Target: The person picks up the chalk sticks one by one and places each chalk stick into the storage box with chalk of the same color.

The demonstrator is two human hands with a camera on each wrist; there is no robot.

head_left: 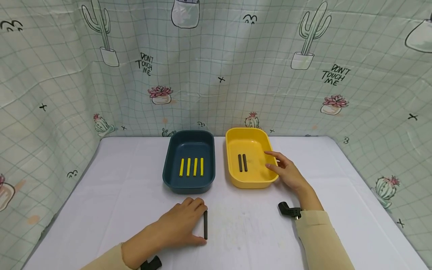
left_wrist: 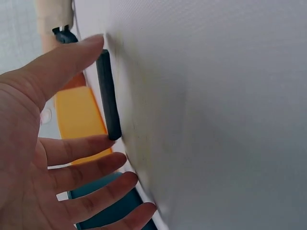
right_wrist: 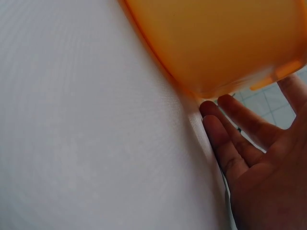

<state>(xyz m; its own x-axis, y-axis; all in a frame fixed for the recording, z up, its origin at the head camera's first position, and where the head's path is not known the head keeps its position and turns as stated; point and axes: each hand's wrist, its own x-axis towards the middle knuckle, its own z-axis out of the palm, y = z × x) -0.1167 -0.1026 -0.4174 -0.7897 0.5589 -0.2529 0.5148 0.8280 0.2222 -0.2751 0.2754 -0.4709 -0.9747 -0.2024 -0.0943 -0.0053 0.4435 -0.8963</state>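
My left hand (head_left: pixel 180 223) is low over the table around a slim black stick (head_left: pixel 205 225), its thumb tip at the near end and its index fingertip at the far end. In the left wrist view this stick (left_wrist: pixel 109 96) shows between thumb and index finger, and the other fingers are spread. My right hand (head_left: pixel 287 170) is at the right side of a yellow tray (head_left: pixel 251 184), with fingertips over its rim and lower fingers beside its outer wall. Two black sticks (head_left: pixel 242 162) lie inside that tray.
Left of the yellow tray stands a dark blue tray (head_left: pixel 189 190) with several yellow sticks (head_left: pixel 191 167) side by side in it. Both trays are towards the back of the white-covered table (head_left: pixel 128 168). Behind hangs a checked cactus-print cloth (head_left: pixel 209 56).
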